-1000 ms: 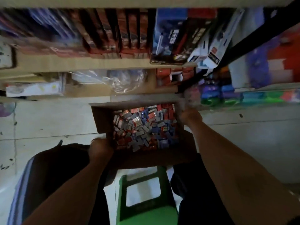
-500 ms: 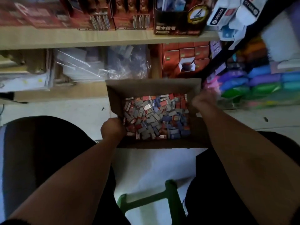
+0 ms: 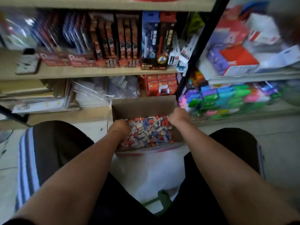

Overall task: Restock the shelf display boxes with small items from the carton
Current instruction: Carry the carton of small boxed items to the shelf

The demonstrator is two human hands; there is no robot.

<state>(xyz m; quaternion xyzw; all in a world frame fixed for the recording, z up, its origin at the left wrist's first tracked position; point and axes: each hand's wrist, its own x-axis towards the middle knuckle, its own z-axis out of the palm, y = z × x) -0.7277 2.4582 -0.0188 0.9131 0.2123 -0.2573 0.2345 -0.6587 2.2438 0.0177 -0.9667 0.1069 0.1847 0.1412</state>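
Note:
An open brown carton (image 3: 142, 104) stands on the floor against the lowest shelf, filled with several small red, blue and grey packets (image 3: 149, 132). My left hand (image 3: 119, 127) is curled over the carton's left wall and my right hand (image 3: 177, 115) over its right wall. The fingers of both hands are hidden. Just behind the carton, stacked red display boxes (image 3: 159, 82) sit on the bottom shelf, one with an open front (image 3: 164, 90). More red and blue display boxes (image 3: 128, 44) line the shelf above.
A black shelf post (image 3: 194, 51) rises right of the carton, with colourful packs (image 3: 227, 98) beyond it. A white plastic bag (image 3: 151, 168) and a green stool (image 3: 160, 202) lie between my knees. A phone (image 3: 27, 62) rests on the left shelf.
The carton has moved forward from above the stool to the foot of the shelf, both hands still on its sides. My view has tilted up to show more shelves.

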